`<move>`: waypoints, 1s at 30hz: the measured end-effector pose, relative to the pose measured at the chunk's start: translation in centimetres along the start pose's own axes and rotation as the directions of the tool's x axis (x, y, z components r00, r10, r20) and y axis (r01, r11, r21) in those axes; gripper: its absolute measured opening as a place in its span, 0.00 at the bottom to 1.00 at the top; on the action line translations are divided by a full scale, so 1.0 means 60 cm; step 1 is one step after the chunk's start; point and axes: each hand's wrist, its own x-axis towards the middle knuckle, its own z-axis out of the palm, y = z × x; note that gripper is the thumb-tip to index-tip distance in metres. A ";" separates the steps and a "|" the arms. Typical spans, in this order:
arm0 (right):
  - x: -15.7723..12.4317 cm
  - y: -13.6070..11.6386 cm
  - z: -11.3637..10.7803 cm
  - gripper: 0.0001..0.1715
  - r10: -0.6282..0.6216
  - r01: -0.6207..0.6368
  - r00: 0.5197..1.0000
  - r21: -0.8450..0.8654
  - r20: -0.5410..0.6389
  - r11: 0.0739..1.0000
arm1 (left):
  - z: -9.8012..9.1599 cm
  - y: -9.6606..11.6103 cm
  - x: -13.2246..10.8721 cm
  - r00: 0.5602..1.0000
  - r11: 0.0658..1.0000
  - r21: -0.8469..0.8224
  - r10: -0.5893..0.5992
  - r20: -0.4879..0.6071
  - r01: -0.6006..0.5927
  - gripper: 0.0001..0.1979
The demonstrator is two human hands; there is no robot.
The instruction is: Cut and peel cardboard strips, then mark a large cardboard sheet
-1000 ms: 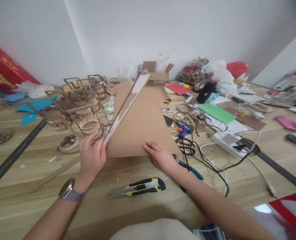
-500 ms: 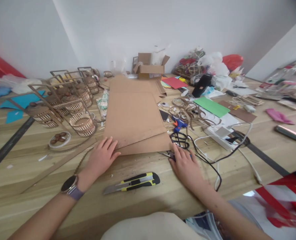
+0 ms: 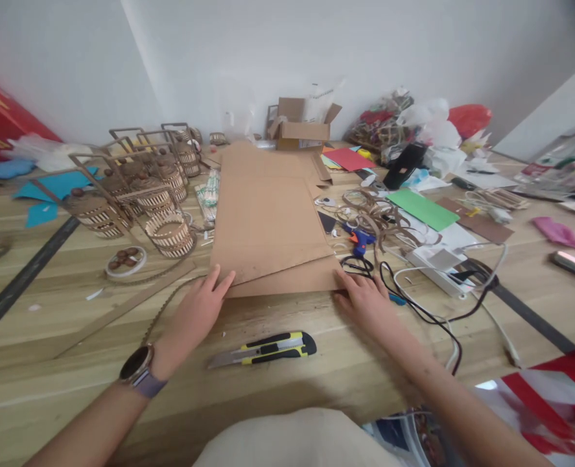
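A large sheet of brown cardboard [image 3: 268,220] lies flat on the wooden table, with a slanting cut or edge across its near part. My left hand [image 3: 202,305] rests at its near left corner, fingers spread and touching the board. At the near right corner, my right hand [image 3: 362,298] touches the edge with its fingers apart. Neither hand grips anything. Between my forearms lies a yellow and black box cutter [image 3: 272,348], its blade pointing left. A long cardboard strip [image 3: 122,311] lies left of my left hand.
Small woven baskets with tall handles [image 3: 170,233] stand at left, near a ring of brown balls [image 3: 126,258]. At right are a blue glue gun [image 3: 361,241], tangled cables, a white power strip [image 3: 440,272] and green paper [image 3: 423,209]. An open box [image 3: 304,131] stands behind.
The view has shifted, so most things appear farther right. My right hand has moved slightly closer onto the cardboard's right corner; my left hand stays at the left corner.
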 end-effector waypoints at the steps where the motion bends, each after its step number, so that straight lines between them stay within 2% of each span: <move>1: 0.004 -0.004 -0.002 0.24 0.006 -0.007 1.000 0.007 0.013 1.000 | -0.003 0.005 -0.002 1.000 1.000 0.022 0.003 -0.001 -0.003 0.30; 4: 0.006 -0.008 -0.002 0.24 0.051 -0.052 0.999 0.007 0.015 0.999 | -0.006 0.014 -0.016 1.000 0.998 0.055 0.011 0.001 -0.011 0.32; 7: -0.002 -0.003 0.006 0.23 0.058 -0.058 0.998 -0.011 -0.020 0.998 | -0.003 0.005 -0.036 0.998 0.998 0.016 0.065 0.017 -0.065 0.37; 10: -0.008 -0.003 0.015 0.22 0.023 -0.032 0.996 -0.095 -0.090 0.995 | 0.006 -0.028 -0.056 0.995 0.994 -0.014 0.105 0.000 -0.105 0.39; 12: -0.008 -0.010 0.017 0.25 -0.026 0.006 0.990 -0.140 -0.138 0.990 | 0.014 -0.060 -0.065 0.996 0.996 0.023 0.085 -0.029 -0.085 0.36; 15: -0.001 -0.034 0.017 0.29 -0.136 0.115 0.976 -0.124 -0.171 0.986 | 0.030 -0.106 -0.068 0.997 0.993 0.116 0.008 -0.077 0.001 0.27; 18: 0.011 -0.064 0.016 0.30 -0.294 0.287 0.942 -0.068 -0.161 0.956 | 0.041 -0.136 -0.065 0.993 0.989 0.133 -0.053 -0.107 0.067 0.20; 21: 0.028 -0.087 0.023 0.29 -0.438 0.437 0.885 -0.039 -0.161 0.898 | 0.038 -0.144 -0.059 0.985 0.981 0.132 -0.129 -0.115 0.144 0.20; 23: 0.038 -0.093 0.032 0.30 -0.497 0.502 0.852 -0.014 -0.167 0.865 | 0.027 -0.138 -0.053 0.966 0.970 0.106 -0.202 -0.159 0.220 0.19; 25: 0.044 -0.093 0.041 0.31 -0.545 0.556 0.821 0.021 -0.171 0.831 | 0.015 -0.122 -0.044 0.947 0.967 -0.003 -0.252 -0.199 0.256 0.19; 27: 0.045 -0.089 0.047 0.32 -0.581 0.598 0.795 0.059 -0.174 0.800 | 0.005 -0.096 -0.033 0.943 0.942 -0.216 -0.293 -0.159 0.257 0.20; 28: 0.044 -0.086 0.049 0.32 -0.594 0.612 0.785 0.075 -0.172 0.787 | 0.002 -0.080 -0.028 0.944 0.896 -0.353 -0.320 -0.086 0.271 0.21; 30: 0.038 -0.081 0.049 0.33 -0.612 0.631 0.773 0.102 -0.167 0.769 | 0.001 -0.048 -0.019 0.921 0.728 -0.580 -0.373 0.112 0.365 0.25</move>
